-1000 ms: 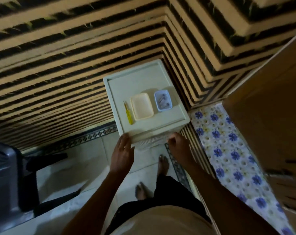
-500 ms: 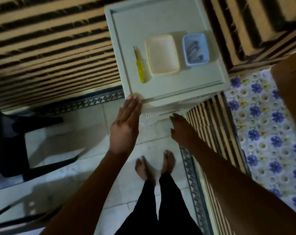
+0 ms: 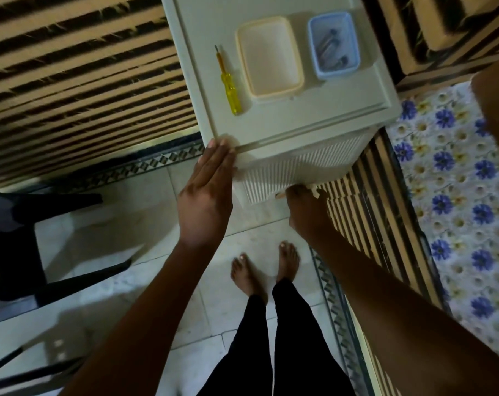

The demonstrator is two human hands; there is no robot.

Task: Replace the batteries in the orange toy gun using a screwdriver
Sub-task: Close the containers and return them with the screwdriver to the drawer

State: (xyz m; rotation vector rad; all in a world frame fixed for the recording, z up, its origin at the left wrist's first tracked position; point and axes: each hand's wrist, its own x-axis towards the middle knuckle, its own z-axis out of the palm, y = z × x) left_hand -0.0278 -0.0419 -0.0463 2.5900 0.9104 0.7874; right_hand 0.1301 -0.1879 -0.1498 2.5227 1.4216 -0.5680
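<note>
Tiled floor, small white desk (image 3: 314, 130). Left hand (image 3: 207, 192) flat against its near corner, right hand (image 3: 305, 207) grips low on the ribbed front, probably steadying it. Screwdriver (image 3: 229, 84) just beyond the left hand; toy gun nowhere visible.

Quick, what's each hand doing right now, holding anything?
Left hand: open, straight fingers touching the corner of the white cabinet, holding nothing.
Right hand: at the cabinet's lower front; grip cannot be told.
</note>
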